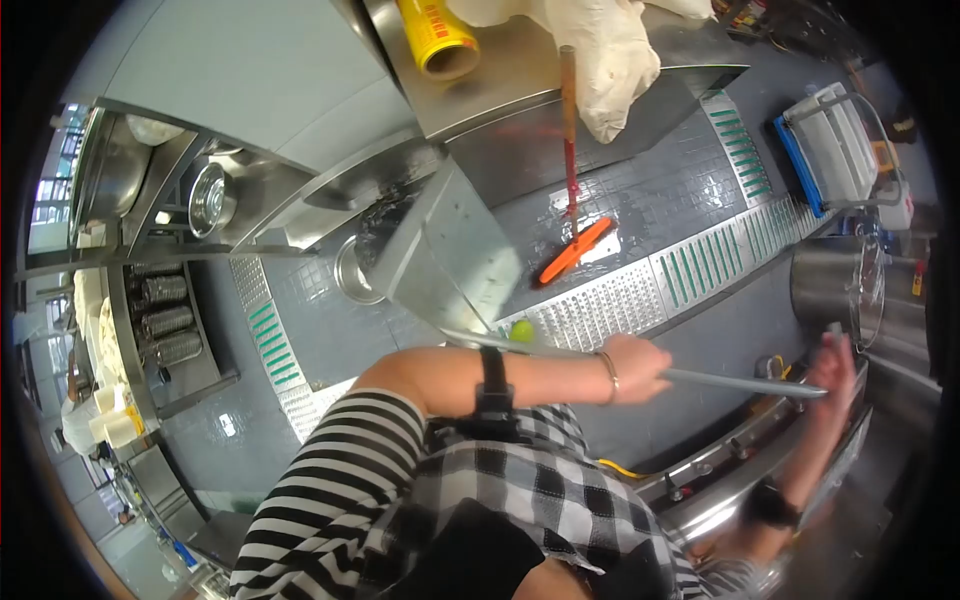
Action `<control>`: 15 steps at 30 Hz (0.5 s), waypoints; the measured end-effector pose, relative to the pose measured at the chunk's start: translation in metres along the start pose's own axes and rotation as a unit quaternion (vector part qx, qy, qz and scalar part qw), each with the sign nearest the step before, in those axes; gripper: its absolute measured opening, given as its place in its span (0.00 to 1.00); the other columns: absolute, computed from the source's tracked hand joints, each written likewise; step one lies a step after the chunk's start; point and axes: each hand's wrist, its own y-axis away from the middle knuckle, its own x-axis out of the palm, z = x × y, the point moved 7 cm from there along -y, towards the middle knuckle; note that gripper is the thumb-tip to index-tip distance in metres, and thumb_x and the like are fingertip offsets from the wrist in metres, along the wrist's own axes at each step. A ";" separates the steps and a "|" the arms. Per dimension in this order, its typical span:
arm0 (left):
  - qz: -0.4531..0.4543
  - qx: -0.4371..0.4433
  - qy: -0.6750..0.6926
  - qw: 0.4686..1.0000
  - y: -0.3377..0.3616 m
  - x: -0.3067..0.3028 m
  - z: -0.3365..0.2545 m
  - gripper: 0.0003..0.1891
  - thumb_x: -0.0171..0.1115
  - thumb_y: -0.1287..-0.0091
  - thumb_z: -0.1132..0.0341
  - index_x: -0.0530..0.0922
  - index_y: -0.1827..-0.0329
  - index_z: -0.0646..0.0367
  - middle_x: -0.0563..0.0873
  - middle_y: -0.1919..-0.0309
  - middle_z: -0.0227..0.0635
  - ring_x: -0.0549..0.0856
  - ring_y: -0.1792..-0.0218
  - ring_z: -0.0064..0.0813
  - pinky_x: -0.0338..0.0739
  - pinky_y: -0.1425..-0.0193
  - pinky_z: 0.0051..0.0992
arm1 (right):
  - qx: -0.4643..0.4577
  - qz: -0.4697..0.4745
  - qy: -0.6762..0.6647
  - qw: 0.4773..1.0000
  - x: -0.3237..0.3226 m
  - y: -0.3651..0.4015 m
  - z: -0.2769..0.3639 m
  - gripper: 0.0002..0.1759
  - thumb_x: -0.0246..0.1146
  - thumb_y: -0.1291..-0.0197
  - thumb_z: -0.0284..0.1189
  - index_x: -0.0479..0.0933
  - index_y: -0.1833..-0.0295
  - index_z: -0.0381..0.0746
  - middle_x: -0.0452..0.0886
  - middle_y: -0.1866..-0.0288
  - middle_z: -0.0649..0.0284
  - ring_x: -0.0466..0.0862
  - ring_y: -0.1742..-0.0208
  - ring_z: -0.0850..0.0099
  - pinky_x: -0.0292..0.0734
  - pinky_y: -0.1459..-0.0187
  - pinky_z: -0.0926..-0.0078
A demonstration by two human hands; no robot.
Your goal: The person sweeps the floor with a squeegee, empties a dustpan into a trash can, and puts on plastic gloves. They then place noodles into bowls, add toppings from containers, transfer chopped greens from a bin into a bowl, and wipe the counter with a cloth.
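Note:
My left hand (pixel 635 368), with a bracelet at the wrist, is closed around a long grey pole (pixel 735 382). The pole slants across in front of my body, and its far part runs behind my left forearm towards a large grey metal pan (pixel 455 245) over the floor. My right hand (pixel 832 372), slightly blurred, is at the pole's right end with its fingers stretched upward; the pole seems to touch the palm. A small green object (pixel 521 330) lies by the pan's lower edge.
An orange floor tool (pixel 577 250) with a red handle leans on a steel table (pixel 480 105) with yellow roll (pixel 440 45) and white cloth (pixel 605 65). Drain grates (pixel 610 305) cross the floor. A metal bowl (pixel 352 270) lies left, a steel pot (pixel 825 285) and trolley (pixel 830 150) right.

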 end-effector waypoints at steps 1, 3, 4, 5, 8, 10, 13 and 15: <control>0.003 0.006 -0.001 1.000 -0.006 0.001 -0.006 0.17 0.57 0.43 0.49 0.77 0.70 0.56 0.81 0.77 0.40 0.81 0.70 0.43 0.74 0.66 0.39 | -0.028 0.017 0.003 0.999 0.013 0.014 0.030 0.16 0.52 0.36 0.38 0.72 0.58 0.34 0.57 0.85 0.77 0.53 0.90 0.90 0.47 0.89 0.92; 0.001 0.080 0.103 0.991 -0.016 0.001 -0.020 0.20 0.58 0.44 0.45 0.76 0.67 0.56 0.81 0.75 0.41 0.81 0.68 0.42 0.74 0.64 0.38 | -0.094 0.048 0.064 0.992 0.049 0.046 0.066 0.17 0.48 0.33 0.39 0.72 0.55 0.35 0.54 0.85 0.78 0.51 0.89 0.91 0.45 0.89 0.93; -0.004 0.089 0.165 0.982 -0.024 0.006 -0.010 0.22 0.59 0.45 0.44 0.76 0.65 0.56 0.81 0.71 0.41 0.81 0.66 0.40 0.74 0.61 0.36 | -0.113 0.049 0.100 0.987 0.059 0.055 0.069 0.19 0.48 0.34 0.40 0.71 0.54 0.35 0.54 0.86 0.78 0.51 0.89 0.91 0.44 0.89 0.92; -0.096 0.091 0.191 0.973 -0.033 0.007 0.012 0.25 0.61 0.46 0.45 0.75 0.61 0.60 0.81 0.67 0.43 0.81 0.63 0.41 0.73 0.58 0.36 | -0.113 0.042 0.101 0.987 0.078 0.065 0.056 0.19 0.48 0.34 0.40 0.71 0.54 0.35 0.54 0.86 0.78 0.51 0.89 0.91 0.44 0.89 0.92; -0.122 -0.231 0.202 0.944 -0.099 0.016 0.179 0.40 0.67 0.55 0.41 0.70 0.51 0.70 0.79 0.58 0.47 0.79 0.56 0.41 0.73 0.52 0.32 | -0.209 0.001 0.346 0.914 0.127 0.070 -0.010 0.19 0.51 0.37 0.41 0.72 0.54 0.35 0.59 0.86 0.79 0.58 0.88 0.89 0.51 0.88 0.90; -0.322 -0.361 0.272 0.832 -0.090 -0.086 0.241 0.43 0.70 0.59 0.40 0.69 0.52 0.72 0.79 0.58 0.50 0.81 0.60 0.39 0.76 0.58 0.33 | -0.173 0.043 0.398 0.900 0.142 0.048 -0.085 0.13 0.57 0.41 0.30 0.73 0.53 0.35 0.67 0.82 0.77 0.63 0.84 0.89 0.57 0.84 0.89; -0.383 -0.333 0.444 0.738 -0.129 -0.160 0.289 0.42 0.66 0.55 0.37 0.72 0.50 0.68 0.78 0.53 0.45 0.79 0.55 0.41 0.73 0.52 0.38 | -0.176 0.160 0.398 0.886 0.159 -0.004 -0.179 0.13 0.59 0.41 0.29 0.74 0.53 0.32 0.72 0.77 0.73 0.66 0.75 0.86 0.62 0.76 0.85; -0.381 -0.341 0.426 0.746 -0.161 -0.175 0.328 0.31 0.64 0.50 0.43 0.77 0.54 0.63 0.83 0.63 0.38 0.82 0.62 0.35 0.75 0.58 0.31 | -0.208 0.192 0.389 0.877 0.157 -0.042 -0.216 0.13 0.59 0.41 0.29 0.74 0.55 0.32 0.71 0.77 0.72 0.67 0.74 0.84 0.64 0.75 0.84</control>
